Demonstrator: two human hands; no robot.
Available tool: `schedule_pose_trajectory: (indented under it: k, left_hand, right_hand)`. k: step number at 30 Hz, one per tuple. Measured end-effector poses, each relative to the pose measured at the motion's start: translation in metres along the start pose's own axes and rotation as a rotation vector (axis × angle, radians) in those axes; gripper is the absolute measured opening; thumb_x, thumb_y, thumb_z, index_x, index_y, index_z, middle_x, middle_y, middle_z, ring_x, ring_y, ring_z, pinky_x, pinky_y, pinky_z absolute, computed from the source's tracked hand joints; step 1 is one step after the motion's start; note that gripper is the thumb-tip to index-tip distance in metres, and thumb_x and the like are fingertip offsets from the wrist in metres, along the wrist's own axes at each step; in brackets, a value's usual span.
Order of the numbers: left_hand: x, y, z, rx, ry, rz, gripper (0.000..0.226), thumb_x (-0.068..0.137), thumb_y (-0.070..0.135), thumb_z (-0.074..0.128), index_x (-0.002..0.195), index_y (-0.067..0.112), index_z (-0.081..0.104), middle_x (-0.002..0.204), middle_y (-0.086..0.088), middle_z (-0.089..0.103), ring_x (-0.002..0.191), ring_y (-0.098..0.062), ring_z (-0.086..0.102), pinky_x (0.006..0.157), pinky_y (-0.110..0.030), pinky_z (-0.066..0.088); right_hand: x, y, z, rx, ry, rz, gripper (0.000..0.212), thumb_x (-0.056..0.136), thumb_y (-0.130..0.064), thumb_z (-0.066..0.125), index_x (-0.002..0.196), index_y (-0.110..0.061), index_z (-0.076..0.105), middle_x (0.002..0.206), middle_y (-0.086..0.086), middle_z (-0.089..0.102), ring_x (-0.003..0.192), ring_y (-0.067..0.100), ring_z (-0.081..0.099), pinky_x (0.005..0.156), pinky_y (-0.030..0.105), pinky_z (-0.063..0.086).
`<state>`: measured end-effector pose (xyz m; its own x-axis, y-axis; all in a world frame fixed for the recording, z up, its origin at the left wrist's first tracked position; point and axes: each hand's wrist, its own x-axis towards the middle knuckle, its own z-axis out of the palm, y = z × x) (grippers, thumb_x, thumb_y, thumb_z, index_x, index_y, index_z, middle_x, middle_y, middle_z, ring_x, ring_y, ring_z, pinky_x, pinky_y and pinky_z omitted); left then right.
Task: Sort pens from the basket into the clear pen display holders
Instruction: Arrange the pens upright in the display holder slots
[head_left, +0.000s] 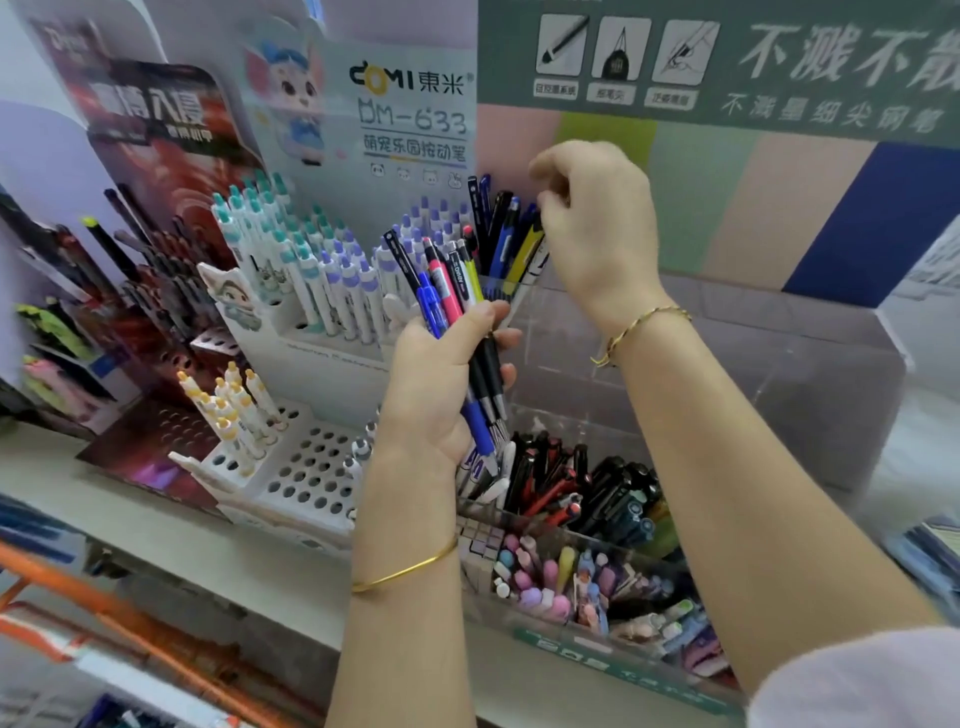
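Note:
My left hand (441, 384) grips a bundle of several pens (447, 296), blue, pink, black and yellow, held upright in front of the shelf. My right hand (592, 228) is raised above a clear pen holder compartment (498, 288) at the back and pinches the top of a white pen (530, 275) that stands tilted into that compartment beside several dark and yellow pens. The clear acrylic display (779, 364) stretches to the right with bare compartments. Lower clear compartments hold black and red pens (576, 488) and pastel pens (566, 587). No basket is in view.
A white perforated pen stand (306, 467) with teal, purple and yellow-capped pens stands left of my hands. A dark red display (156, 270) with black pens is farther left. The shelf's front edge (208, 566) runs below, with an orange rail (104, 613) under it.

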<state>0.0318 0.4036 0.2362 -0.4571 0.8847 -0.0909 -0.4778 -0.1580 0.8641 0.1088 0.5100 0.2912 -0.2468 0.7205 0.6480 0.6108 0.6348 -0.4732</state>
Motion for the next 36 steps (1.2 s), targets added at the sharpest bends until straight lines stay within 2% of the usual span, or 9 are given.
schedule_pose_trajectory:
  k: [2, 6, 10, 13, 16, 19, 24, 28, 36]
  left_hand:
    - [0.000, 0.000, 0.001, -0.002, -0.006, 0.003, 0.018, 0.093, 0.007, 0.057, 0.110, 0.003, 0.055, 0.086, -0.005, 0.065, 0.064, -0.010, 0.065, 0.047, -0.022, 0.048]
    - [-0.003, -0.002, 0.003, -0.003, -0.018, 0.010, 0.007, 0.095, 0.006, 0.055, 0.101, 0.009, 0.054, 0.077, -0.003, 0.061, 0.063, -0.010, 0.066, 0.046, -0.022, 0.049]
    - [-0.005, -0.004, 0.002, 0.005, -0.045, 0.021, 0.017, 0.094, 0.005, 0.056, 0.111, 0.004, 0.054, 0.083, -0.003, 0.064, 0.067, -0.011, 0.066, 0.048, -0.021, 0.049]
    - [-0.007, -0.006, 0.005, 0.033, -0.078, 0.029, 0.013, 0.094, 0.005, 0.055, 0.108, 0.006, 0.055, 0.082, -0.002, 0.065, 0.066, -0.010, 0.065, 0.048, -0.023, 0.049]
    - [-0.010, -0.007, 0.009, 0.060, -0.113, 0.035, 0.014, 0.095, 0.006, 0.055, 0.108, 0.007, 0.057, 0.080, 0.000, 0.069, 0.066, -0.009, 0.067, 0.051, -0.024, 0.052]
    - [-0.008, -0.007, 0.008, 0.072, 0.002, 0.038, 0.018, 0.093, 0.005, 0.059, 0.111, 0.004, 0.056, 0.083, -0.004, 0.071, 0.069, -0.010, 0.070, 0.054, -0.024, 0.055]
    - [-0.002, -0.009, -0.004, 0.133, 0.195, 0.045, 0.026, 0.092, 0.005, 0.060, 0.116, 0.002, 0.050, 0.089, -0.007, 0.065, 0.065, -0.006, 0.069, 0.051, -0.019, 0.051]
    - [-0.004, -0.009, -0.001, 0.132, 0.171, 0.026, 0.027, 0.092, 0.006, 0.060, 0.118, 0.001, 0.052, 0.089, -0.006, 0.065, 0.062, -0.004, 0.067, 0.051, -0.017, 0.051]
    - [-0.005, -0.006, 0.000, 0.110, 0.125, 0.024, 0.019, 0.092, 0.005, 0.059, 0.111, 0.004, 0.055, 0.088, -0.006, 0.065, 0.064, -0.006, 0.067, 0.050, -0.018, 0.050]
  right_hand:
    - [0.000, -0.002, 0.002, -0.003, 0.002, -0.023, 0.033, 0.087, 0.000, 0.057, 0.118, -0.010, 0.059, 0.103, 0.006, 0.067, 0.099, 0.025, 0.060, 0.084, 0.037, 0.048]
    - [-0.002, -0.002, 0.006, -0.086, -0.046, -0.024, 0.030, 0.086, -0.002, 0.057, 0.113, -0.012, 0.058, 0.094, 0.003, 0.069, 0.096, 0.024, 0.059, 0.076, 0.037, 0.050]
    - [-0.010, 0.000, -0.016, 0.199, 0.059, 0.106, 0.020, 0.088, -0.004, 0.054, 0.106, -0.010, 0.063, 0.093, -0.003, 0.062, 0.086, 0.011, 0.058, 0.076, 0.021, 0.046]
    - [-0.018, -0.001, -0.022, 0.257, -0.287, 0.181, 0.027, 0.089, -0.023, 0.063, 0.101, 0.001, 0.064, 0.087, 0.013, 0.065, 0.076, 0.019, 0.059, 0.064, 0.034, 0.046]
    - [-0.029, -0.005, -0.023, 0.423, -0.492, 0.248, 0.026, 0.087, -0.013, 0.067, 0.093, 0.012, 0.062, 0.071, 0.016, 0.057, 0.053, 0.013, 0.053, 0.043, 0.020, 0.040]
    - [-0.028, -0.003, -0.027, 0.605, -0.288, 0.320, 0.005, 0.086, -0.006, 0.066, 0.084, -0.006, 0.062, 0.075, 0.005, 0.060, 0.057, 0.008, 0.056, 0.044, 0.016, 0.042]
    - [-0.018, 0.004, -0.030, 0.567, 0.197, 0.291, 0.025, 0.086, -0.007, 0.064, 0.079, -0.025, 0.049, 0.077, -0.004, 0.058, 0.068, 0.013, 0.060, 0.053, 0.028, 0.054]
    - [-0.020, 0.000, -0.019, 0.498, 0.263, 0.214, 0.022, 0.086, -0.007, 0.062, 0.083, -0.024, 0.048, 0.076, -0.009, 0.055, 0.074, 0.022, 0.063, 0.068, 0.043, 0.056]
    - [-0.014, 0.007, -0.011, 0.460, 0.354, 0.145, 0.014, 0.086, -0.011, 0.059, 0.092, -0.017, 0.049, 0.077, -0.012, 0.054, 0.074, 0.027, 0.064, 0.068, 0.045, 0.055]
